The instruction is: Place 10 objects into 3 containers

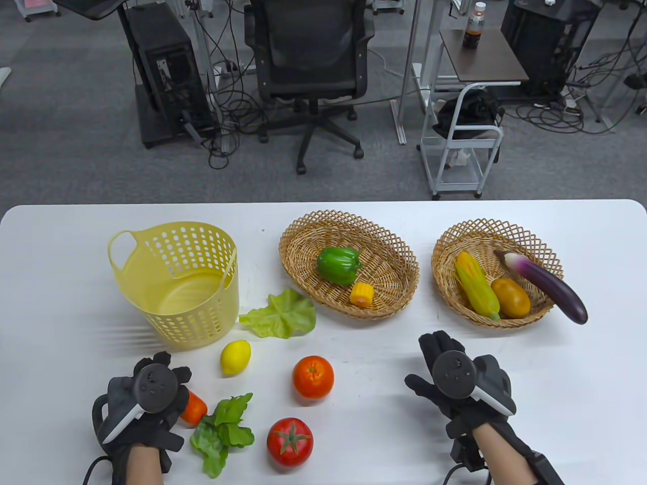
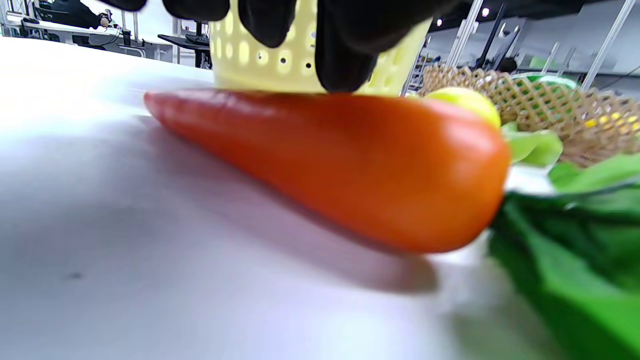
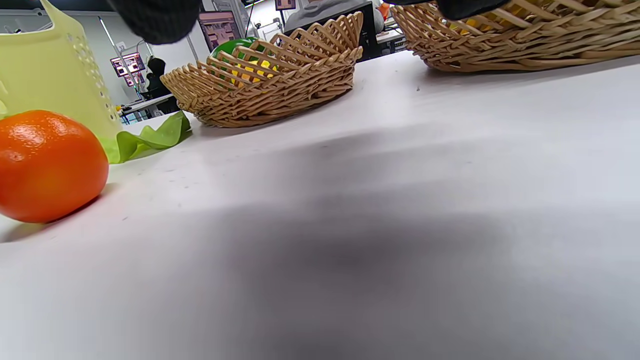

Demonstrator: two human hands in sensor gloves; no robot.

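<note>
My left hand hovers over an orange carrot lying on the table; in the left wrist view a fingertip reaches the top of the carrot, with no grip showing. My right hand is open and empty, low over the table. The yellow plastic basket is empty. The middle wicker basket holds a green pepper and a corn piece. The right wicker basket holds a corn cob, a potato and an eggplant.
Loose on the table lie a lettuce leaf, a lemon, an orange, a tomato and a leafy green beside the carrot. The orange also shows in the right wrist view.
</note>
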